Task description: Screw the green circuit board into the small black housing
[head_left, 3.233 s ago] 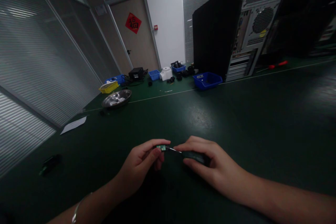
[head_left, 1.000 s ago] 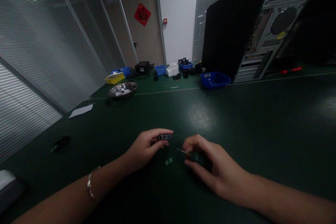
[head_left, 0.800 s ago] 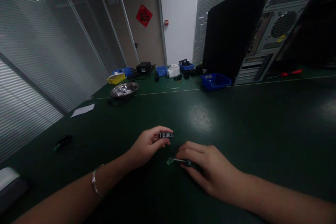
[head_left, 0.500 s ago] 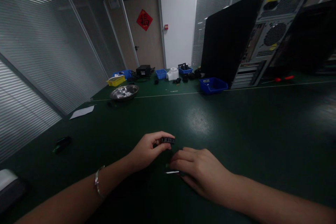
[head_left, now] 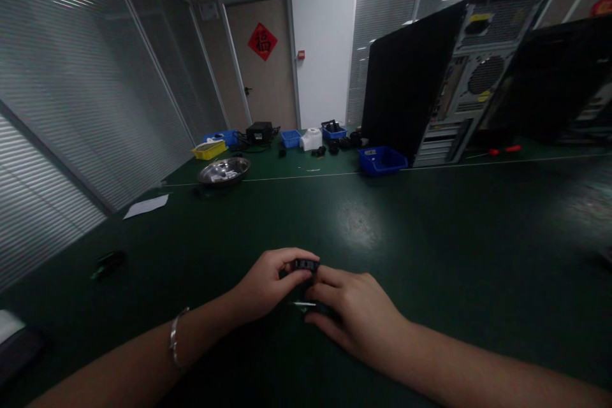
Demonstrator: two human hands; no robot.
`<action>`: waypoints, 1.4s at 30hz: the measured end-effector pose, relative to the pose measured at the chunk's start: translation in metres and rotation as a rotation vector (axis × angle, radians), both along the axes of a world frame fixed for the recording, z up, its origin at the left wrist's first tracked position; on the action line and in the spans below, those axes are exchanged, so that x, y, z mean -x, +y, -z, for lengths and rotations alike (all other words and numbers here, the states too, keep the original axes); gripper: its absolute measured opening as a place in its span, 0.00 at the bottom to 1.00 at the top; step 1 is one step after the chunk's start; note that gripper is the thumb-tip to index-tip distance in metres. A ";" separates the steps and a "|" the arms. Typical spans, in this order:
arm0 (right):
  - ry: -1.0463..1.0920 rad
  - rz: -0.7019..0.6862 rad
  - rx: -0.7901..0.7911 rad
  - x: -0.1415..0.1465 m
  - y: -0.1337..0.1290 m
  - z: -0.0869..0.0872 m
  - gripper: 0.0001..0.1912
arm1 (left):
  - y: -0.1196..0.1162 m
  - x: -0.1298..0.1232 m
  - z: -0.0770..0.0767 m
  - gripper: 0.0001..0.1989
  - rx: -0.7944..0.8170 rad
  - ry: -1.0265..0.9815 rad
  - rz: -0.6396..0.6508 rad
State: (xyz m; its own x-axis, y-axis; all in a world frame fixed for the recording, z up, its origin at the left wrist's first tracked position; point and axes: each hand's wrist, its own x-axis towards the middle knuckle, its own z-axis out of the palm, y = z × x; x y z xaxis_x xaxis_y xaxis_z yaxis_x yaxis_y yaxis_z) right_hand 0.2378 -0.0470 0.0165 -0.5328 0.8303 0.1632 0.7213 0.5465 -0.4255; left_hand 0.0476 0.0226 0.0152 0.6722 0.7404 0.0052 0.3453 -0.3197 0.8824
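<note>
Between the thumb and fingers of my left hand is a small black part with a notched or segmented edge, held just above the table. Close on its right, my right hand has its fingers curled, and the fingertips come up to the near side of the black part. A thin pale strip with a bit of green beside it shows at these fingertips. It is dark there, and what the right fingers grip is mostly hidden.
On the green table stand a metal bowl with white bits, a blue bin and a black computer tower. A paper sheet and a black-green object lie left. A red-handled tool lies right.
My right hand has moved up and left, bringing its fingertips to the black part. The pale strip has shifted with it. My left hand still holds the part. The view has tilted slightly.
</note>
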 end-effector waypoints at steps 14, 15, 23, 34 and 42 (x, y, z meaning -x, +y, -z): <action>-0.010 0.025 -0.057 0.007 -0.006 -0.001 0.06 | -0.004 -0.008 -0.004 0.18 0.022 0.008 -0.042; -0.010 0.021 -0.060 0.006 -0.006 -0.001 0.06 | -0.005 -0.008 -0.004 0.18 0.029 0.006 -0.045; 0.078 0.047 -0.109 -0.007 -0.003 0.000 0.10 | -0.006 -0.007 -0.004 0.17 0.132 -0.063 -0.028; 0.347 0.070 -0.072 -0.019 0.010 0.006 0.07 | -0.007 -0.007 -0.003 0.17 0.248 -0.139 -0.068; 0.100 -0.135 0.023 -0.020 0.008 0.003 0.09 | 0.001 -0.006 0.000 0.17 0.246 -0.169 -0.153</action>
